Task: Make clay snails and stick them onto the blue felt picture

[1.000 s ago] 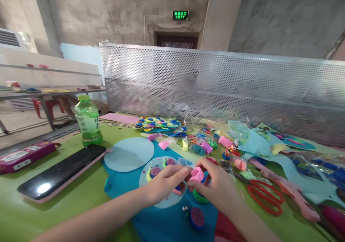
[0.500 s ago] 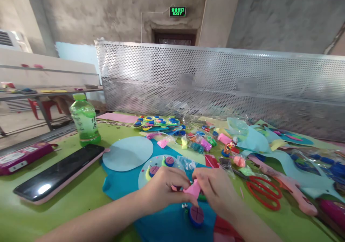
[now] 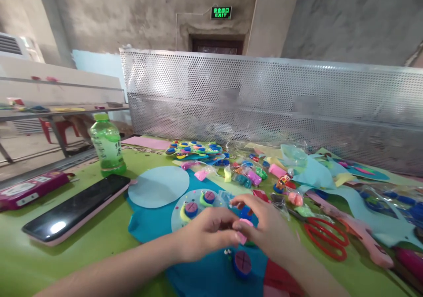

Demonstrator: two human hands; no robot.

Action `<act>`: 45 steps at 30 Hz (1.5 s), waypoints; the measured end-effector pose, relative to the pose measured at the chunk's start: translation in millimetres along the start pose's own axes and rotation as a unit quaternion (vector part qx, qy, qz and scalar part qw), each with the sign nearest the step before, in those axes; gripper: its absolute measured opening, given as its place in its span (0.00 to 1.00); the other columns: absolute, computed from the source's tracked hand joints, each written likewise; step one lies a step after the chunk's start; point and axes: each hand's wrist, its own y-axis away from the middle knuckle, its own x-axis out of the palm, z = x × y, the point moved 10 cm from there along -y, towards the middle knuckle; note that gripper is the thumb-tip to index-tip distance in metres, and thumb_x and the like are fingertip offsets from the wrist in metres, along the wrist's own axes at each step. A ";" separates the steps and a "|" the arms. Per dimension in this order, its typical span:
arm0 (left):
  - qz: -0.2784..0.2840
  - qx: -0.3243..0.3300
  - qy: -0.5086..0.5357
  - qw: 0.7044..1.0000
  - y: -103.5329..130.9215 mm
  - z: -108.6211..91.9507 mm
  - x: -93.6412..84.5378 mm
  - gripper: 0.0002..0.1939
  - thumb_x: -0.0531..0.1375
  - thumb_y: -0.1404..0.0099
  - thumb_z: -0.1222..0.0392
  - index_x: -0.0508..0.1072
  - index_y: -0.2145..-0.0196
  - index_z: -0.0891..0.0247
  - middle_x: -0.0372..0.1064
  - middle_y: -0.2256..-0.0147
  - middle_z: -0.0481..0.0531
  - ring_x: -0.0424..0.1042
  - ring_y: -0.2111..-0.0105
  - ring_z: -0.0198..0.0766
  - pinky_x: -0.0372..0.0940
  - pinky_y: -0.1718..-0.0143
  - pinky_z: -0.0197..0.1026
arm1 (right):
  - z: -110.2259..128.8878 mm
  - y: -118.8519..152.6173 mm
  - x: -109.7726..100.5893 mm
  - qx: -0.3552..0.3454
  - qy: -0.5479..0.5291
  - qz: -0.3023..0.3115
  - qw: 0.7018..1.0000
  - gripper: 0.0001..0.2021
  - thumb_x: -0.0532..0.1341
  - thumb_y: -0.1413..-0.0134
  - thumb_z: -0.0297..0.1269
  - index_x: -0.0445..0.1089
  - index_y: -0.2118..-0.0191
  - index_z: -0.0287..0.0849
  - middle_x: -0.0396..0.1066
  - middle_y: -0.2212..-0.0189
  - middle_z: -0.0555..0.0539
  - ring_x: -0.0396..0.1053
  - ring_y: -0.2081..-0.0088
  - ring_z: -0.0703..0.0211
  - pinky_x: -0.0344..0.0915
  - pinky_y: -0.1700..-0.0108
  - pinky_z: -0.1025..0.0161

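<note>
Pink clay (image 3: 243,232) is pinched between my left hand (image 3: 209,231) and my right hand (image 3: 269,231), whose fingertips nearly meet. The fingers of my left hand are closed on its left side. My right thumb presses it, while the right forefinger is raised and curved. Just below lies a purple and blue clay disc (image 3: 243,263) with small eyes beside it, on a blue sheet (image 3: 205,276). Behind my left hand, two clay snails with purple shells (image 3: 191,209) (image 3: 209,196) rest on a pale blue round card (image 3: 178,220).
A phone (image 3: 77,209), a green bottle (image 3: 109,149) and a purple box (image 3: 33,190) stand or lie left. Red-handled scissors (image 3: 325,237) and a pink tool (image 3: 370,239) lie right. Bagged clay (image 3: 253,176) and a perforated metal panel (image 3: 205,94) are beyond.
My right forefinger has lifted from the pink clay, and less of the clay shows between my hands. The view has shifted slightly, so the table's objects appear a little further right.
</note>
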 end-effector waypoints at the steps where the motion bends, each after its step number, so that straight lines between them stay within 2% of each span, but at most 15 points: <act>1: -0.001 0.008 -0.037 0.999 0.0 0.1 0.8 0.24 0.59 0.49 0.39 0.71 0.71 0.67 0.62 0.75 0.48 0.61 0.74 0.34 0.56 0.73 0.34 | 1.3 -0.5 1.3 -0.003 0.018 0.003 1.000 0.24 0.50 0.51 0.61 0.67 0.67 0.43 0.70 0.69 0.47 0.66 0.67 0.56 0.58 0.68 0.64; 4: -0.029 0.014 -0.125 0.992 -0.3 2.2 -2.7 0.22 0.60 0.47 0.43 0.73 0.75 0.68 0.63 0.78 0.49 0.61 0.77 0.33 0.55 0.76 0.33 | 12.0 0.0 1.7 -0.059 0.077 -0.006 0.995 0.25 0.45 0.43 0.56 0.59 0.81 0.41 0.61 0.82 0.51 0.59 0.78 0.63 0.49 0.76 0.67; 7: -0.026 -0.006 -0.127 0.991 -1.7 8.1 -1.7 0.23 0.57 0.43 0.43 0.75 0.74 0.69 0.67 0.78 0.52 0.65 0.77 0.34 0.57 0.76 0.34 | 31.2 6.5 2.0 -0.167 0.124 -0.028 0.978 0.26 0.44 0.38 0.48 0.55 0.84 0.40 0.57 0.86 0.52 0.55 0.80 0.66 0.45 0.77 0.66; 10: -0.045 -0.032 -0.094 0.994 -3.5 12.8 -6.0 0.22 0.59 0.46 0.44 0.75 0.76 0.69 0.66 0.80 0.51 0.65 0.80 0.33 0.58 0.78 0.33 | 42.1 14.6 -11.0 -0.243 0.187 -0.108 0.946 0.23 0.49 0.39 0.44 0.55 0.84 0.40 0.56 0.87 0.53 0.53 0.81 0.66 0.43 0.76 0.65; 12: -0.068 -0.054 -0.050 0.995 -4.5 16.6 -12.3 0.22 0.60 0.47 0.43 0.73 0.78 0.68 0.65 0.81 0.49 0.63 0.81 0.32 0.57 0.79 0.33 | 34.9 13.8 -27.8 -0.220 0.203 -0.164 0.940 0.22 0.51 0.41 0.44 0.55 0.83 0.41 0.56 0.87 0.53 0.53 0.81 0.66 0.44 0.76 0.66; 15: -0.087 -0.089 -0.011 0.992 -5.0 24.2 -20.3 0.23 0.58 0.46 0.42 0.71 0.78 0.68 0.63 0.83 0.48 0.60 0.82 0.30 0.55 0.80 0.32 | 8.5 5.5 -50.9 -0.107 0.151 -0.192 0.964 0.21 0.52 0.43 0.48 0.55 0.82 0.41 0.56 0.86 0.54 0.55 0.82 0.67 0.47 0.76 0.69; 17: -0.084 -0.099 0.018 0.991 -4.7 27.9 -21.4 0.25 0.53 0.42 0.40 0.70 0.76 0.68 0.63 0.82 0.48 0.60 0.81 0.30 0.55 0.79 0.32 | -4.1 0.8 -52.1 -0.042 0.107 -0.162 0.980 0.21 0.53 0.48 0.53 0.57 0.80 0.42 0.59 0.85 0.54 0.56 0.81 0.67 0.49 0.77 0.70; 20: -0.065 -0.094 0.072 0.991 -3.0 28.3 -16.3 0.27 0.45 0.38 0.40 0.69 0.73 0.67 0.65 0.78 0.50 0.62 0.77 0.32 0.57 0.75 0.34 | -5.2 -2.5 -32.2 0.001 0.107 -0.076 0.991 0.22 0.57 0.56 0.58 0.57 0.80 0.42 0.61 0.84 0.54 0.57 0.81 0.66 0.47 0.79 0.69; 24: -0.007 -0.051 0.048 0.998 -1.5 15.9 -0.4 0.25 0.49 0.40 0.39 0.64 0.79 0.65 0.60 0.78 0.48 0.62 0.75 0.34 0.57 0.71 0.36 | 5.9 -1.3 -8.1 -0.020 0.167 -0.030 0.985 0.24 0.59 0.59 0.53 0.49 0.86 0.40 0.51 0.88 0.56 0.48 0.84 0.70 0.37 0.80 0.68; 27: -0.018 -0.048 -0.037 0.998 -1.1 15.4 -1.2 0.21 0.57 0.44 0.42 0.65 0.78 0.65 0.57 0.79 0.46 0.59 0.76 0.33 0.54 0.76 0.34 | 15.2 -0.2 2.8 -0.076 0.158 -0.018 0.984 0.24 0.55 0.52 0.50 0.47 0.86 0.39 0.47 0.89 0.55 0.44 0.84 0.70 0.35 0.79 0.66; 31: -0.035 -0.020 -0.149 0.988 -4.2 13.2 -7.5 0.20 0.57 0.43 0.46 0.64 0.81 0.66 0.55 0.81 0.45 0.55 0.79 0.30 0.49 0.79 0.33 | 28.3 4.1 11.5 -0.153 0.138 0.003 0.979 0.25 0.49 0.44 0.50 0.47 0.85 0.39 0.47 0.88 0.55 0.44 0.83 0.70 0.36 0.79 0.66; 35: -0.032 0.005 -0.097 0.995 -7.7 8.9 -9.2 0.26 0.52 0.40 0.43 0.65 0.85 0.66 0.58 0.83 0.47 0.57 0.80 0.30 0.52 0.78 0.33 | 34.2 7.1 8.3 -0.185 0.124 0.021 0.975 0.25 0.51 0.44 0.52 0.52 0.84 0.39 0.53 0.88 0.55 0.50 0.82 0.70 0.40 0.78 0.68; 40: -0.108 -0.099 0.036 0.989 -4.9 28.3 -25.8 0.25 0.56 0.45 0.39 0.69 0.80 0.67 0.62 0.82 0.49 0.60 0.80 0.32 0.56 0.80 0.33 | 19.9 2.2 -23.1 -0.148 0.152 -0.050 0.976 0.26 0.47 0.41 0.50 0.53 0.86 0.40 0.51 0.88 0.55 0.49 0.83 0.69 0.41 0.78 0.67; 43: -0.149 -0.130 0.157 0.968 -2.7 38.6 -30.2 0.27 0.56 0.46 0.38 0.69 0.79 0.68 0.63 0.81 0.50 0.60 0.80 0.32 0.58 0.80 0.34 | 8.6 2.9 -49.2 -0.093 0.172 -0.154 0.968 0.27 0.52 0.46 0.54 0.50 0.87 0.40 0.48 0.89 0.55 0.48 0.83 0.68 0.42 0.79 0.67; 45: -0.143 -0.121 0.226 0.956 -4.1 39.5 -25.6 0.27 0.55 0.45 0.38 0.69 0.78 0.69 0.64 0.80 0.50 0.61 0.80 0.32 0.57 0.79 0.34 | 7.3 4.6 -53.8 -0.073 0.144 -0.182 0.970 0.25 0.57 0.53 0.57 0.54 0.84 0.41 0.54 0.87 0.54 0.52 0.82 0.68 0.45 0.79 0.68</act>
